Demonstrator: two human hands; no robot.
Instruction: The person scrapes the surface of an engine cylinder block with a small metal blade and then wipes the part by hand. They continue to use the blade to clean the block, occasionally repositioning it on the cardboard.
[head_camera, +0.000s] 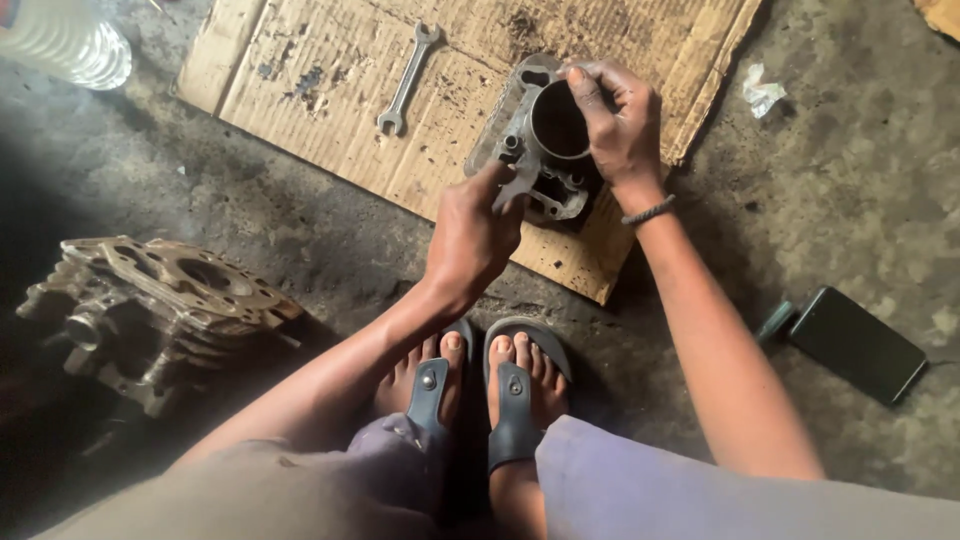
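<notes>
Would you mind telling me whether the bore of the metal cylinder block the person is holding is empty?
Empty, as far as visible: the cylinder block shows an open, dark bore with nothing inside, held by both hands over the cardboard.

The engine cylinder (545, 150) stands on the cardboard sheet (330, 90) at twelve o'clock, between both hands; a spanner (407, 78) lies on the sheet at eleven; a cylinder head (150, 310) sits at nine; a phone (857, 343) at three; a bottle (70, 40) far at ten.
</notes>
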